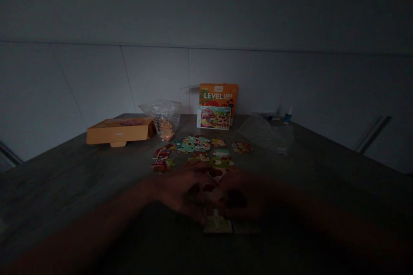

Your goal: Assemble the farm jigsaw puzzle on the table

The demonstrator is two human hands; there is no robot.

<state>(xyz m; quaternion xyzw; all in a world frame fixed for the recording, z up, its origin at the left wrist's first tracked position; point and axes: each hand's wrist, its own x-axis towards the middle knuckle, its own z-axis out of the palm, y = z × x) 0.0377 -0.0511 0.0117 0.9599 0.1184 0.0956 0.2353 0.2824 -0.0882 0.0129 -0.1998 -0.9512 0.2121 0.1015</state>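
- Orange box [235,94] stood upright at the far side, picture card [214,118] propped before it; a forward knock, in my view, could have tipped the pair.
- And here was the action, near and central: left hand [172,184] and right hand [247,187] palms down, fingers bent over the cow-patterned pieces [214,172] on the desk [80,159]. Whether either one pinched a piece, I couldn't tell in that gloom.
- Fence pieces [219,225] showed on the near side, just below the fingers; uneven pressing could have popped a tab up or sprung a seam.
- Tricky light, too! Dark shadow covered the near pieces, so a tab could have been misread and forced into the wrong slot, bending its edge.
- Just beyond, the green pieces [221,161] sat close to the fingertips; a hard shove forward could have skewed them.
- Over on the left, red barn pieces [160,162] lay near the left hand, within range of a sweeping wrist that could have scattered them.
- Farther back, the mixed pile [193,144] overlapped itself, so a careless pick could have dragged neighbours along.
- Far left, the bag of pieces [166,122] leaned beside the flapped box [119,131]; a snag on its film could have spilled it. Far right, a loose plastic bag [267,135] could have slid over the small cluster [242,148].
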